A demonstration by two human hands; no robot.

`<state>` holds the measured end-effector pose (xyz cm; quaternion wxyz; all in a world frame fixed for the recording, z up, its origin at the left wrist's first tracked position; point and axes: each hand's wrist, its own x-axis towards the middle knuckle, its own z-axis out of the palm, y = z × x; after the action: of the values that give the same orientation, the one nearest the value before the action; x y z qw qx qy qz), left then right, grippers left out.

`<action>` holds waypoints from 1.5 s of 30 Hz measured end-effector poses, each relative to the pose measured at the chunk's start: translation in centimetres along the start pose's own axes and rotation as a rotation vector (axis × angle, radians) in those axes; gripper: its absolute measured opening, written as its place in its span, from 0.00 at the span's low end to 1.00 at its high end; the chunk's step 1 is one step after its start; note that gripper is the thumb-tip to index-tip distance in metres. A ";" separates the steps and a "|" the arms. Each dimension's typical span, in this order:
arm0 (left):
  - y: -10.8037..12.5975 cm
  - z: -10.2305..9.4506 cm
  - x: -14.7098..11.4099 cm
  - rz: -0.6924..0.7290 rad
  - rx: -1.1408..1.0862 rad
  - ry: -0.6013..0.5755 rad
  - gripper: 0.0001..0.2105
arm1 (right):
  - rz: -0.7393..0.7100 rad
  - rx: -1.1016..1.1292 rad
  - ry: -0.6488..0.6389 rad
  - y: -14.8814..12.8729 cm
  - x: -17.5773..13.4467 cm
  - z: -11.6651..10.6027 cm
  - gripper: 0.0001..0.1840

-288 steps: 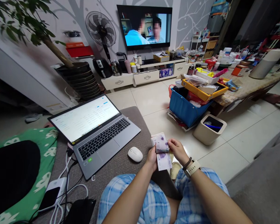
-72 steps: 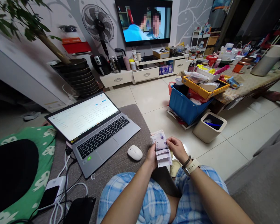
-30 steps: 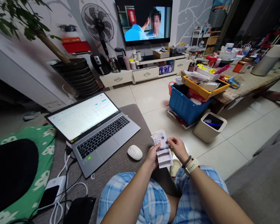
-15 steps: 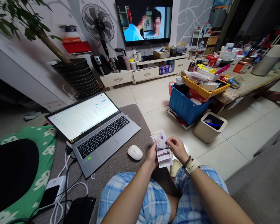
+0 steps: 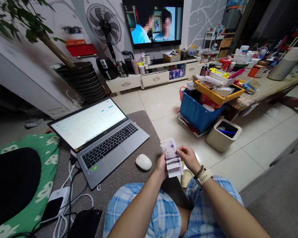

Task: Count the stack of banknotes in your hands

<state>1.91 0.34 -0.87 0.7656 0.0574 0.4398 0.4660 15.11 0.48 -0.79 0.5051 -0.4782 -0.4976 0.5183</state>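
Observation:
A small stack of pale purple banknotes (image 5: 170, 147) is held in front of me, above the edge of the grey seat. My left hand (image 5: 162, 164) is closed round its left side, thumb on the top note. Several notes hang lower, fanned below the stack. My right hand (image 5: 189, 158) pinches the right edge of the upper note between thumb and finger. A beige watch (image 5: 205, 177) and a dark bracelet sit on the right wrist. Left of my hands, a white mouse (image 5: 143, 162) lies on the seat.
An open laptop (image 5: 101, 142) stands on the grey seat (image 5: 139, 122), with a white power bank (image 5: 56, 204), cables and a black phone-like slab nearby. A beige bin (image 5: 223, 135) and a blue basket (image 5: 200, 110) stand on the floor by a crowded table (image 5: 270, 79).
My hands and the banknotes have shifted only slightly. The top note's face shows a little differently under my left thumb, and the hanging notes sit slightly to the left.

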 end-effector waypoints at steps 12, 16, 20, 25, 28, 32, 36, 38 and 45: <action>0.1 -0.6 -0.1 -0.036 -0.009 -0.053 0.16 | -0.011 -0.047 -0.028 0.1 0.1 -0.2 0.19; 0.0 -0.8 -0.1 -0.038 0.023 -0.066 0.16 | -0.005 -0.086 0.088 0.6 0.3 -0.4 0.20; -0.2 -0.8 0.0 0.031 0.059 -0.056 0.12 | 0.014 -0.172 0.182 1.2 0.6 -0.5 0.21; -0.3 -0.8 0.0 0.101 0.096 -0.039 0.08 | 0.021 -0.184 0.131 1.4 0.6 -0.5 0.19; -0.4 -0.8 0.0 0.093 0.093 -0.048 0.09 | 0.035 -0.192 0.128 1.3 0.5 -0.5 0.18; -0.3 -0.7 0.1 0.028 0.023 -0.074 0.13 | 0.041 -0.184 0.127 1.3 0.5 -0.5 0.18; -0.2 -0.5 0.1 -0.008 -0.017 -0.078 0.17 | 0.027 -0.125 0.089 1.0 0.5 -0.3 0.17; -0.2 -0.4 0.2 -0.007 -0.024 -0.071 0.18 | 0.011 -0.092 0.066 0.8 0.4 -0.3 0.17; -0.4 -0.7 0.7 0.029 -0.037 -0.047 0.16 | -0.002 -0.061 0.030 0.5 0.2 -0.1 0.19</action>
<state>1.79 0.45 -1.87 0.7697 0.0607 0.4124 0.4835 15.21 0.73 -1.28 0.4980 -0.5007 -0.5060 0.4952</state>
